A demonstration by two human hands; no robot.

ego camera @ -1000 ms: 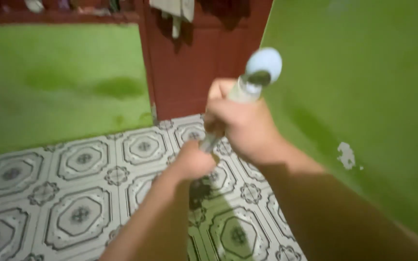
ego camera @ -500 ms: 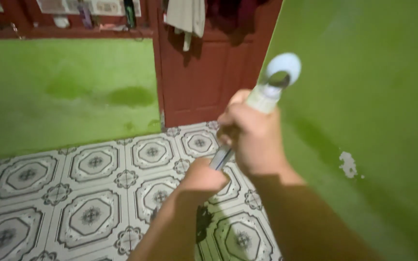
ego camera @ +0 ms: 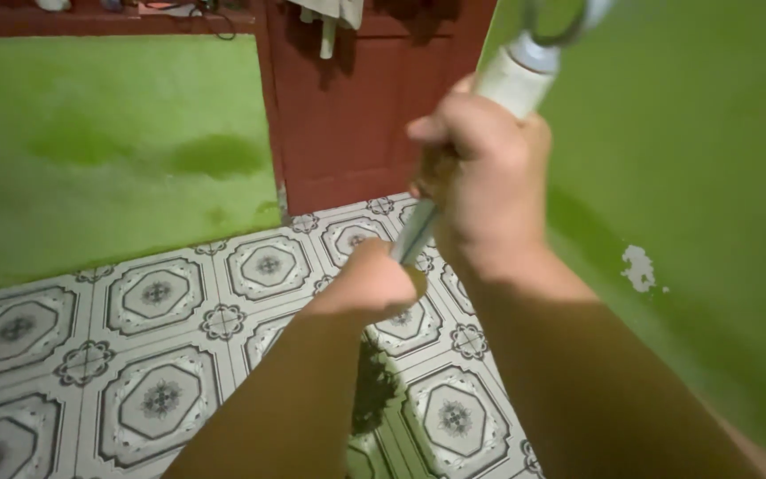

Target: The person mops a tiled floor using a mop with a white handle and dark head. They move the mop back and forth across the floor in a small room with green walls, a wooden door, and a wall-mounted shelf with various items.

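A green wall [ego camera: 99,151] fills the upper left of the frame, marked with darker damp-looking patches, and a second green wall [ego camera: 702,177] takes up the whole right side, with a small pale chip [ego camera: 638,268] in its paint at the right of centre. Across the lower left and the bottom spreads a tiled floor [ego camera: 152,337], white with grey octagon patterns. Between the two walls, at the top centre, stands a dark red door [ego camera: 347,115], and a pale cloth [ego camera: 334,18] hangs at its top edge.

A long handle [ego camera: 511,84] runs on a slant from the top right of centre down toward the bottom centre. Its upper part is pale and thick and ends in a hanging loop cut off by the top edge; lower down it shows as a thinner, shiny shaft between the two hands. Below the hands a dark shaggy mass [ego camera: 372,381] lies on the tiles at the bottom centre; it is blurred, so I cannot tell just what it is.

The right hand [ego camera: 485,177], in the upper centre, is closed tightly around the handle just below the pale part. The left hand [ego camera: 372,286], lower and near the middle of the frame, is closed in a fist around the thin shaft.
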